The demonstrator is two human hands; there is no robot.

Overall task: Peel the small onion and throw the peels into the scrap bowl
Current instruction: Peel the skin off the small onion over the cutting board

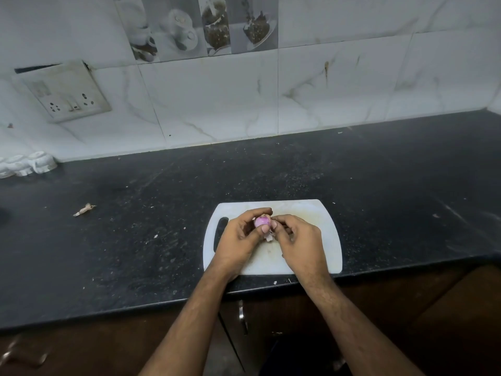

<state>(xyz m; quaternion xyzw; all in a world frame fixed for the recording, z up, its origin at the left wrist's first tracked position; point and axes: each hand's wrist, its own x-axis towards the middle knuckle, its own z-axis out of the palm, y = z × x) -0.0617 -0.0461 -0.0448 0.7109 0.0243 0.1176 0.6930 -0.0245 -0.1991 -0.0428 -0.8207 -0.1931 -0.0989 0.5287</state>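
- Left hand (238, 234): fingers curled around small onion (262, 221), thumb pressed on its near face.
- Right hand (296, 238): fingertips pinching loose peel (269, 236) at onion's 5 o'clock.
- Onion held above white cutting board (322, 240), at the board's 11 o'clock.
- Stray peel scrap (84, 209) on dark counter (135, 240), 9 o'clock, well apart.

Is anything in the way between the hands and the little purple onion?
No. The left hand grips the small purple onion directly and the right hand pinches its loose peel.
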